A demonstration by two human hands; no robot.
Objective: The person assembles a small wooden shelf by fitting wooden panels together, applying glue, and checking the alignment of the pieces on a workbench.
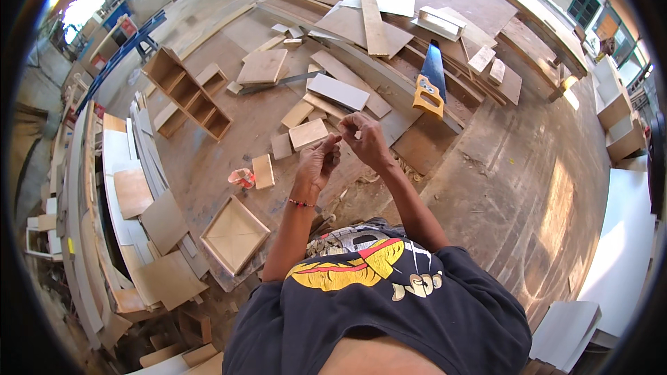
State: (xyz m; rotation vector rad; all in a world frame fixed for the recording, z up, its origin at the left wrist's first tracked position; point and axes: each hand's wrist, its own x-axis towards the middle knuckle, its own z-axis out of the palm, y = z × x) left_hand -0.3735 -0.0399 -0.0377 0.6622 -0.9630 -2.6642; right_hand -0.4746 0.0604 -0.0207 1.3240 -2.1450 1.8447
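My left hand [319, 161], with a beaded band at the wrist, is closed in a pinch in front of my body. Close beside it, my right hand [365, 140] has its fingers curled and pressed together. Whatever sits between the fingertips is too small to make out. Just beyond them lie a small wooden block [308, 135] and a white-topped board [338, 92]. A handsaw [430, 89] with a yellow handle and blue blade rests to the right, on stacked boards. Left of my hands, a small wood piece [263, 171] stands by a red and white crumpled packet or tub [242, 178].
A shallow square wooden tray [235, 236] lies at the near left. A compartmented wooden box [186, 94] stands farther left. Stacked panels [160, 222] line the left side, white panels [615, 250] the right. Offcuts [265, 67] are scattered over the work surface.
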